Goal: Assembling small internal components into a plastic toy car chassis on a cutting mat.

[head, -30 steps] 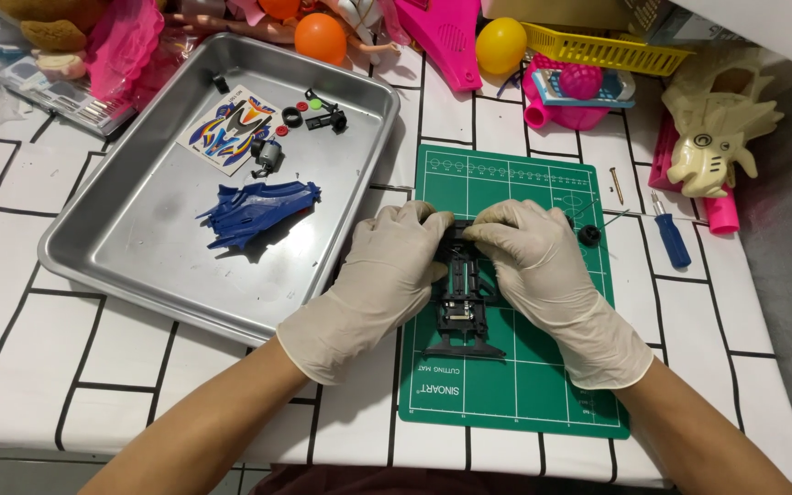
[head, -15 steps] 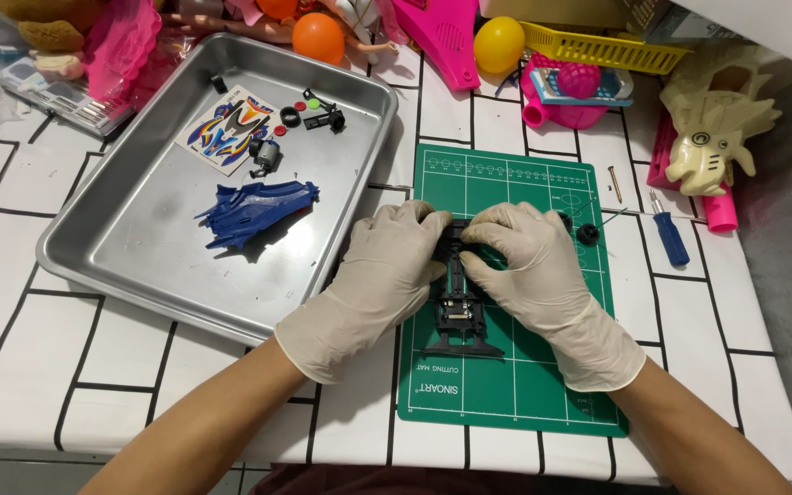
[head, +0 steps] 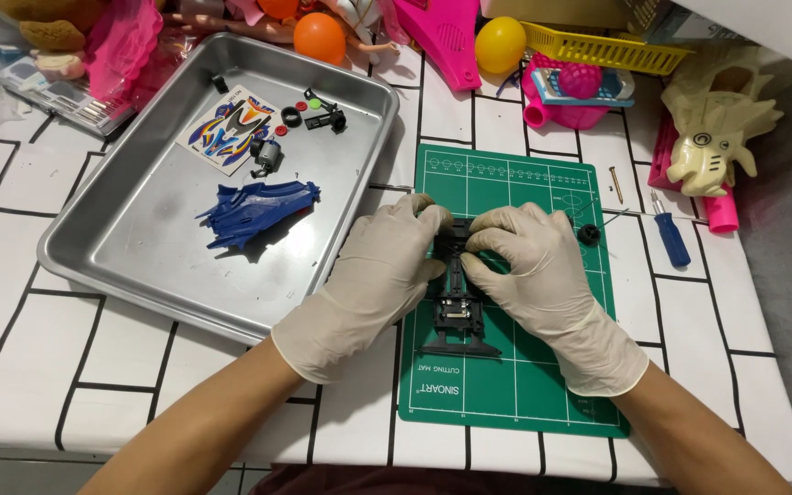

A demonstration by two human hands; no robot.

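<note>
Our left hand [head: 379, 275] and right hand [head: 543, 275], both in pale gloves, close from either side on a black toy car chassis [head: 458, 307] that lies on the green cutting mat [head: 506, 394]. The fingertips of both hands pinch the far end of the chassis, fingers curled narrow around it, while its near end with the wide bumper rests bare on the mat, pointing toward us. The chassis sits near the middle of the mat, a little to its left half.

Just past our right hand, a small black wheel [head: 588, 234] lies on the mat near its right edge. Off the mat to the right lie a blue-handled screwdriver [head: 669, 234] and a small screw [head: 619, 183], and farther right a cream toy animal [head: 717, 128].

Left of the mat stands a metal tray [head: 121, 266]. In it we see a blue car body shell [head: 254, 211], a sticker sheet [head: 226, 128], a small motor [head: 268, 156] and a few small black parts [head: 323, 112].

Beyond the mat's far edge lie an orange ball [head: 319, 37], a yellow ball [head: 500, 44] and a yellow basket [head: 602, 48].
</note>
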